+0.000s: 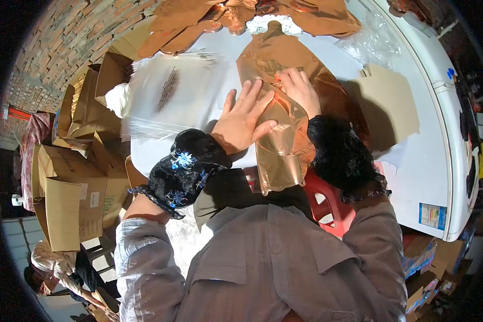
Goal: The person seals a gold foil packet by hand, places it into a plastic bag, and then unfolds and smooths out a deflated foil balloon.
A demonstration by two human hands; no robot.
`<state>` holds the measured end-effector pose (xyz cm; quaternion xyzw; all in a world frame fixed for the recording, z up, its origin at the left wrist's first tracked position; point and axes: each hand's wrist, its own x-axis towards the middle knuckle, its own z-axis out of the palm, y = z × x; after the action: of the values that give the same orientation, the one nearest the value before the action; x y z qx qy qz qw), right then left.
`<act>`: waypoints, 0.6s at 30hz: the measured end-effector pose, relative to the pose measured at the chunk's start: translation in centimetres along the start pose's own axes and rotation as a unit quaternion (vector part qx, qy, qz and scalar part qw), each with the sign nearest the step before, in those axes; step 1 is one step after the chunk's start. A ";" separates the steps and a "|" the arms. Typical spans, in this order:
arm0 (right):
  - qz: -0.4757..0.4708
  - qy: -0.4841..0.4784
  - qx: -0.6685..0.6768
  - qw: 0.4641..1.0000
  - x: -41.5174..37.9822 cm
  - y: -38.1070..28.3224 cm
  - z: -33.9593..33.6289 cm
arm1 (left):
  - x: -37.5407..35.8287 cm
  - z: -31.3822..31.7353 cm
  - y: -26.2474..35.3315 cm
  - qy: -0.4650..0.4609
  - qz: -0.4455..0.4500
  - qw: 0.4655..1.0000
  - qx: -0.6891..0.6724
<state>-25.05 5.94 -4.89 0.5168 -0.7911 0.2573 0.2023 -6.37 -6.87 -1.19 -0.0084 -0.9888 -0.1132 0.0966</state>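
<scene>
Left hand (245,122) lying flat, fingers spread, pressing foil balloon (282,107) onto tabletop (429,161). Right hand (300,91) just beside, fingers curled, pushing down on same balloon. Balloon looking half flattened, not bagged. Clear bags (172,94) waiting left of fingers; more balloons (241,16) piling beyond fingertips.

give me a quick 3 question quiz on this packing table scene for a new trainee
1. True or false: both hands rest on the copper foil balloon.
2. Which lies just beyond the left hand? A) stack of clear plastic bags B) a pair of scissors C) a tape roll
3. Fill in: the right hand has its fingers bent on the foil, while the left hand lies ____ with fingers spread.

Key
1. True: both press the balloon on the white table.
2. A: the bags lie to the left of that hand.
3. Flat.
</scene>
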 end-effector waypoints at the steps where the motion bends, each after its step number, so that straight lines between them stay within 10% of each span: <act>1: 0.008 -0.011 0.005 1.000 0.0 -0.2 -0.3 | 0.0 0.0 -0.1 0.001 0.004 1.000 -0.005; 18: 0.030 0.021 0.017 0.999 -0.1 -1.6 -1.1 | 0.0 -2.3 -2.0 -0.123 0.131 0.981 -0.070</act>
<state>-23.48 6.16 -3.73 0.4905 -0.7973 0.2878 0.2021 -6.06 -9.35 0.52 -0.1588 -0.9731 -0.1662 -0.0128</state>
